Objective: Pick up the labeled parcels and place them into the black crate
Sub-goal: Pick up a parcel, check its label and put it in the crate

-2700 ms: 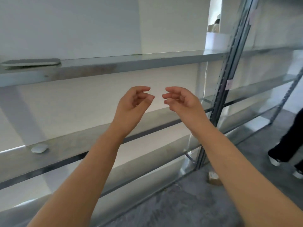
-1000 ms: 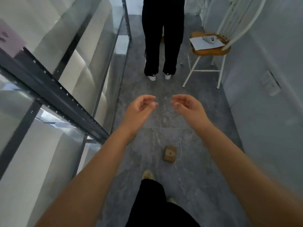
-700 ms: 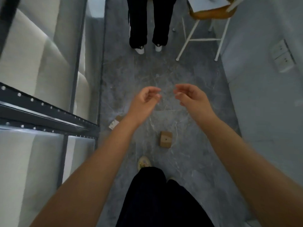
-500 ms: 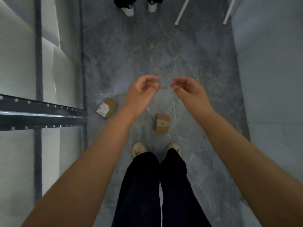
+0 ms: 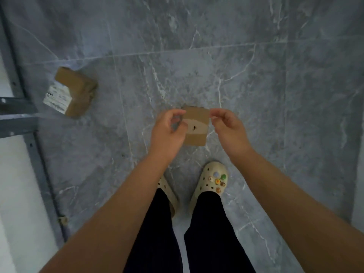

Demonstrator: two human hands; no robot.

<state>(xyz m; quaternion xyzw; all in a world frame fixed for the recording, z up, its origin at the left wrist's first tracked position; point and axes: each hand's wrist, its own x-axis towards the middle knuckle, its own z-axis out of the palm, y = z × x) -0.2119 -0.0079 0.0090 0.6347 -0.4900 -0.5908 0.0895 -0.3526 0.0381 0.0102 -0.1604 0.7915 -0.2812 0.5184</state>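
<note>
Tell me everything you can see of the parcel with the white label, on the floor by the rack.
The labelled parcel is a small brown box, cardboard or paper-wrapped by its look, a little crumpled at the edges. A white printed label covers its nearer left face; the print is too blurred to read. It lies askew on the grey marbled floor, close to the metal rack frame at the left. Only the floor appears to touch it.

Parcels: two, labelled parcel and plain parcel | hands: two, left hand, right hand | clogs: two, left clog, right clog | rack: one
</note>
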